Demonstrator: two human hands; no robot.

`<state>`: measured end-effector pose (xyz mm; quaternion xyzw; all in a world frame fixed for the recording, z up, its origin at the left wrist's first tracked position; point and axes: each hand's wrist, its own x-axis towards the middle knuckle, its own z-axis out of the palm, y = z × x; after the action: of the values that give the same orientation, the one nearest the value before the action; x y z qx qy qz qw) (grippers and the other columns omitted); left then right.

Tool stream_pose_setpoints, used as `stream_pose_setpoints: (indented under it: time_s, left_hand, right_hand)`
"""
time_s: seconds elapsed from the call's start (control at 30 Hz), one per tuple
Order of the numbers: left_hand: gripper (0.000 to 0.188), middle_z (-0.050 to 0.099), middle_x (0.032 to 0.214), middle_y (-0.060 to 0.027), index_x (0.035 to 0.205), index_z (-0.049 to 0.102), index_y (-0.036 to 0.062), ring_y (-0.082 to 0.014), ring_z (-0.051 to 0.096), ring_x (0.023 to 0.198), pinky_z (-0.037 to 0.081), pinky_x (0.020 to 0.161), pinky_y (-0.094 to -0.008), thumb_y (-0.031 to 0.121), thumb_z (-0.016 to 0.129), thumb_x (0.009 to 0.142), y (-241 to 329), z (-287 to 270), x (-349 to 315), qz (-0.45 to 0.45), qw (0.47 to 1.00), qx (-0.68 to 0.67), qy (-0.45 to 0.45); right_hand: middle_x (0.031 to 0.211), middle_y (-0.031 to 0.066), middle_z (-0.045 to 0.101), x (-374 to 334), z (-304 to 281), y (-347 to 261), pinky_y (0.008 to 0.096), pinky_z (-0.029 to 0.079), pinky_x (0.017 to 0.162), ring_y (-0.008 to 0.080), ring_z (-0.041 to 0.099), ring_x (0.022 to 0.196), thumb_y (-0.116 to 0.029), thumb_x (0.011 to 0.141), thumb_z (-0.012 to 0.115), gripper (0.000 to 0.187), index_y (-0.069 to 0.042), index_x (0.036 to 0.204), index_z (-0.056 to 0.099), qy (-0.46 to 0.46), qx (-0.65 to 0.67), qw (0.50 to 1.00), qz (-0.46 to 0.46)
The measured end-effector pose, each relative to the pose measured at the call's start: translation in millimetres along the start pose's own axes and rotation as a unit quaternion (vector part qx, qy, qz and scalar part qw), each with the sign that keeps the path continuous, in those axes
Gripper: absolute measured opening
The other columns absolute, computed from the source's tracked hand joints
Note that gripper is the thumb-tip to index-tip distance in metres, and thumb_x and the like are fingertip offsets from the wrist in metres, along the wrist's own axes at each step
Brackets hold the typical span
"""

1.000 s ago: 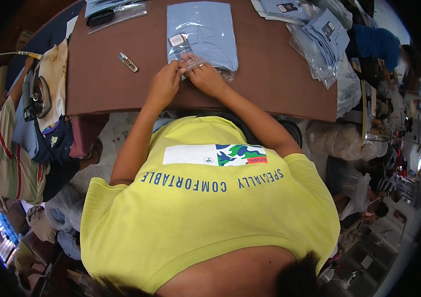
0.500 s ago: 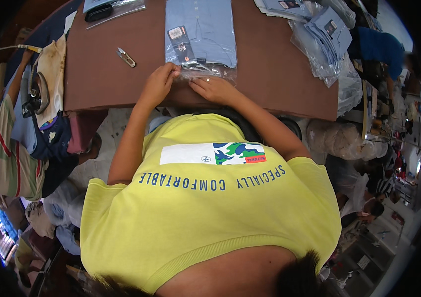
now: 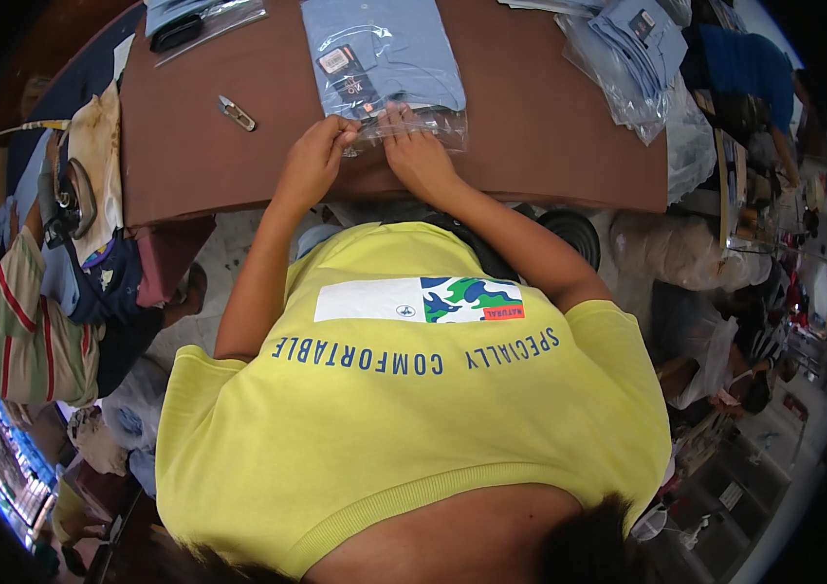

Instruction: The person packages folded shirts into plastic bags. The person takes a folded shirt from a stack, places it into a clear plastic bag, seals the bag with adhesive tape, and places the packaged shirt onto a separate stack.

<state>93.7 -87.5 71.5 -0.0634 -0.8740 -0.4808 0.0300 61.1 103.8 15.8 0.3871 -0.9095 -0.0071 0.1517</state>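
Note:
A folded light blue shirt [image 3: 408, 58] lies in a clear plastic bag [image 3: 447, 131] on the brown table. A dark hang tag [image 3: 343, 78] shows through the plastic on the shirt's left side. At the bag's near left corner, my left hand [image 3: 316, 156] is closed, pinching the plastic edge between thumb and fingers. My right hand [image 3: 420, 158] reaches over the near end of the bag with its fingers stretched forward against the shirt's near edge. Whether those fingertips are under or on top of the film, I cannot tell.
Small thread snips [image 3: 237, 114] lie on the table [image 3: 209, 165] left of the bag. Bagged blue shirts [image 3: 637, 49] are piled at the right edge, and more stand at the far left. A person in a striped shirt [image 3: 38, 326] is beside an iron [image 3: 77, 195] at left.
My right hand has moved forward, its fingers now reaching to the shirt's near edge. My left hand still pinches the bag. The bag appears slightly tilted compared with before.

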Motion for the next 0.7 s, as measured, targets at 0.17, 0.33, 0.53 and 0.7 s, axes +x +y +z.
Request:
stream_pose_setpoints:
  time_s: [0.17,0.33,0.53,0.7]
  left_hand:
    - [0.014,0.067,0.099,-0.0128,0.095,0.055,-0.0012,-0.0221,0.063,0.083,0.048,0.076,-0.0317,0.013,0.053,0.093,3,0,-2,0.003,1.0,-0.007,0.008]
    - [0.014,0.066,0.097,-0.0137,0.096,0.056,-0.0008,-0.0242,0.063,0.083,0.048,0.075,-0.0321,0.013,0.054,0.093,-2,3,-6,0.009,1.0,0.008,-0.001]
    - [0.018,0.066,0.097,-0.014,0.099,0.057,0.0009,-0.0277,0.064,0.084,0.048,0.075,-0.0336,0.017,0.054,0.093,-4,-1,-5,-0.022,0.999,0.013,-0.021]
    - [0.024,0.065,0.1,-0.0164,0.11,0.057,0.0036,-0.0289,0.065,0.09,0.049,0.076,-0.0352,0.021,0.053,0.093,-14,2,45,0.044,0.998,0.004,0.037]
  right_hand:
    - [0.141,0.0218,0.038,15,4,-3,0.0434,0.032,0.106,0.0375,0.04,0.128,-0.02,0.088,0.045,0.052,0.0,0.136,0.04,0.012,0.028,0.999,0.021]
    - [0.146,0.0155,0.033,24,21,0,0.0472,0.03,0.107,0.0341,0.036,0.132,-0.019,0.089,0.044,0.054,-0.01,0.141,0.036,0.017,0.066,0.998,0.006]
    - [0.145,0.0167,0.035,20,20,3,0.0474,0.029,0.107,0.0315,0.037,0.132,-0.019,0.09,0.041,0.05,-0.007,0.139,0.038,0.034,0.107,0.993,-0.044]
    - [0.143,0.0163,0.038,9,10,3,0.0439,0.027,0.11,0.0303,0.034,0.134,-0.017,0.089,0.041,0.051,-0.006,0.138,0.038,0.0,0.129,0.987,-0.092]
